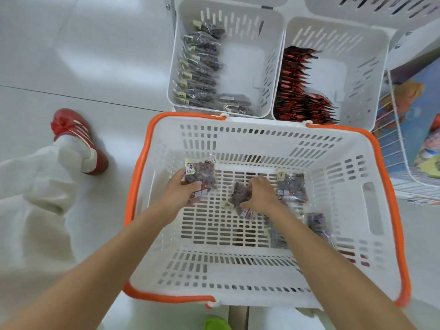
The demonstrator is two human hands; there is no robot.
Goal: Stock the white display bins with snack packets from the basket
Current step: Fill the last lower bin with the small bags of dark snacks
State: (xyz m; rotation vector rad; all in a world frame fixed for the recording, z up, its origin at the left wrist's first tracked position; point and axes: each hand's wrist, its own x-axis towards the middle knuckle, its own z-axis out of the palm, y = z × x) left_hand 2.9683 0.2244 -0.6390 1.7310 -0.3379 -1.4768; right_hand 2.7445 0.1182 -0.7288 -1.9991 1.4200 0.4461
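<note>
Reaching into the orange-rimmed basket [137,167], the left hand [181,189] grips one dark snack packet [202,173] while the right hand [261,194] curls its fingers round a second packet [240,196] on the slotted bottom.

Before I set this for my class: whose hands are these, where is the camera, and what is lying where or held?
No machine here: a person works bare-handed, filmed by one camera worn on the head, looking down. The left hand holds a dark snack packet; the right hand grips a second dark packet on the floor of the orange-rimmed basket, where more lie. Beyond stand two white bins: the left bin has dark packets, the right bin red packets.
</note>
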